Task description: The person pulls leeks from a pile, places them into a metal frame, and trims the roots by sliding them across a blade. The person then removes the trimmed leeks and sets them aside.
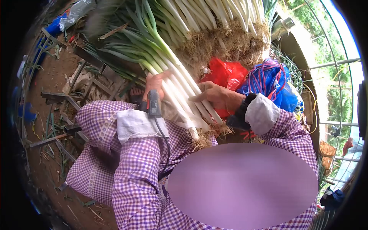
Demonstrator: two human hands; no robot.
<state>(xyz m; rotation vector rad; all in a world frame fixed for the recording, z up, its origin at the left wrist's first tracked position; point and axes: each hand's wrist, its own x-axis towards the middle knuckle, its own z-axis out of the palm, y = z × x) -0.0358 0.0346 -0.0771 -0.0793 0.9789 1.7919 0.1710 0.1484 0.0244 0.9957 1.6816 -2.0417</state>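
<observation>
A bunch of long green onions point(179, 90) lies slantwise across my lap, green leaves toward the upper left and rooty ends toward me. My left hand point(155, 85) is closed around the stalks where white turns to green. Nearer the roots, my right hand point(220, 96) grips the white stalks between thumb and fingers. The roots point(203, 141) hang by my checkered clothing. On my left wrist sits a small dark grey device point(154, 105) with a black cord. A blurred purple oval hides the lower middle of the view.
A pile of green onions point(214, 19) with matted roots point(222, 44) lies ahead. Beyond my right hand are a red plastic bag point(226, 73) and blue-and-red ties point(268, 80). Metal frame bars point(57, 97) and leaf scraps lie on the soil at left.
</observation>
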